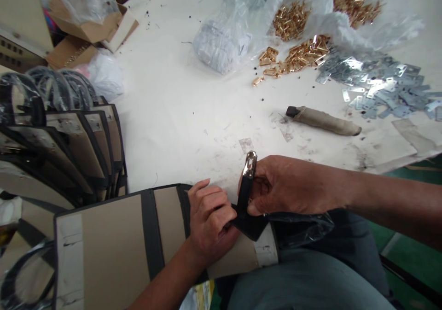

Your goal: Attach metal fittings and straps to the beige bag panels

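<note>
A black strap (245, 192) with a shiny metal clasp piece (250, 162) at its tip stands up over the table's near edge. My right hand (276, 185) is closed on the strap, thumb low on it and fingers behind. My left hand (210, 220) has its fingers curled on the edge of the black tab (253, 227) at the strap's base. Both hands are above a beige bag panel (112, 245) with dark edging, which lies across the lap and against the table. Part of the tab is hidden by my fingers.
Beige panels with plastic-wrapped handles (74, 139) stand at the left. A tool wrapped in cloth (326, 120) lies on the table (165, 130). Beyond it are gold-coloured fittings (305, 54), silver metal plates (386, 86) and plastic bags (221, 45). An open cardboard box (88, 26) sits far left.
</note>
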### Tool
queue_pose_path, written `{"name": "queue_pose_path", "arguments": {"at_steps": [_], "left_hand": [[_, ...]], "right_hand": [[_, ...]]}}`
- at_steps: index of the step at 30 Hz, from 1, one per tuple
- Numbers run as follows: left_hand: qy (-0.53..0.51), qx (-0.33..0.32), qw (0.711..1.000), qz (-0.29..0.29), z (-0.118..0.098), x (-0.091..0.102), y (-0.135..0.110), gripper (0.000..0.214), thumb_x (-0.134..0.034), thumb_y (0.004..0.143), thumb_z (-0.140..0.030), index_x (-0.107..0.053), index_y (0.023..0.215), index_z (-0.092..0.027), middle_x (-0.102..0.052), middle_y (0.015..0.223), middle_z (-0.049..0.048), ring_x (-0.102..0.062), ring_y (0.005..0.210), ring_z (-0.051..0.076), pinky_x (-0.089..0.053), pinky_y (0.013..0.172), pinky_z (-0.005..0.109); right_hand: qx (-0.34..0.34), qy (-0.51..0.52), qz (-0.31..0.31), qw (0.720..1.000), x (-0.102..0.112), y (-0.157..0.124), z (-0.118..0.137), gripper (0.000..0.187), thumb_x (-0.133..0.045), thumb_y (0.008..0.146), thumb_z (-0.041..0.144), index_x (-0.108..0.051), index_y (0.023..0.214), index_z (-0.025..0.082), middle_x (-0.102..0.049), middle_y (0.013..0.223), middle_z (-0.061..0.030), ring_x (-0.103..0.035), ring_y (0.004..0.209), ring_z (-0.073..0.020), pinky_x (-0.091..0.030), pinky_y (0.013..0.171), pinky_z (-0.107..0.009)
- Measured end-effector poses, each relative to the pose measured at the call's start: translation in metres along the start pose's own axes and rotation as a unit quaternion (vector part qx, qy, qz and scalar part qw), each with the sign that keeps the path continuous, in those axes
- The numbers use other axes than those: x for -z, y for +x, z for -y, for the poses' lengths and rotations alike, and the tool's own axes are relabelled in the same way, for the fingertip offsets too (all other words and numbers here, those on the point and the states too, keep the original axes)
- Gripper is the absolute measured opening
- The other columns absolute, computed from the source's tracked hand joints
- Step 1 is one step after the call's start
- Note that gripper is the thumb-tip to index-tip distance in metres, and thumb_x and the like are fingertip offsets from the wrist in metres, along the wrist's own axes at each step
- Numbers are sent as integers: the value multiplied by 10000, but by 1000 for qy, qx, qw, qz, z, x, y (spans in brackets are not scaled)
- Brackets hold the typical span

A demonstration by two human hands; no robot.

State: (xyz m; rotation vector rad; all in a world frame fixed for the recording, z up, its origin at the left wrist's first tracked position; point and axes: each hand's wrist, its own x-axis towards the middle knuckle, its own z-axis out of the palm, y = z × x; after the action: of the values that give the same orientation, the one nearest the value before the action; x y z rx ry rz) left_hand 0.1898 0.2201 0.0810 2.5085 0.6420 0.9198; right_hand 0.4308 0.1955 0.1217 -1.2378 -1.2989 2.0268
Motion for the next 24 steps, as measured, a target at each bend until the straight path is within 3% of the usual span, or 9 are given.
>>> {"name": "queue_pose_path", "arguments": {"at_steps": [4, 14, 24], "left_hand": [[-4, 0, 1000, -1, 0, 0, -1, 293, -779, 777, -86, -559, 898, -238, -631, 891, -8, -663, 946, 193, -493, 1057, 524], [-62, 14, 998, 29, -3, 8, 4, 216, -666, 838, -195, -585, 1035, -230, -685, 948, 45, -666, 965, 239, -460, 1066, 569], [-84, 7, 996, 11, 2, 5, 2, 131, -662, 925, -158, -596, 1022, -216, -702, 949, 33, -672, 950, 207, -452, 1087, 561]], "right_hand": [[0, 31, 21, 999, -1, 1, 0, 44, -669, 786, 159, -627, 781, 171, -503, 689, 59, -441, 628, -100, -340, 541, -222], [-15, -20, -19, 1000, -5, -1, -1, 101, -684, 789, 218, -614, 722, 189, -562, 670, 31, -482, 620, -125, -352, 528, -246], [-15, 74, -4, 997, -9, -4, -2, 87, -656, 854, 238, -713, 869, 175, -609, 736, 29, -484, 644, -116, -337, 559, -243]]}}
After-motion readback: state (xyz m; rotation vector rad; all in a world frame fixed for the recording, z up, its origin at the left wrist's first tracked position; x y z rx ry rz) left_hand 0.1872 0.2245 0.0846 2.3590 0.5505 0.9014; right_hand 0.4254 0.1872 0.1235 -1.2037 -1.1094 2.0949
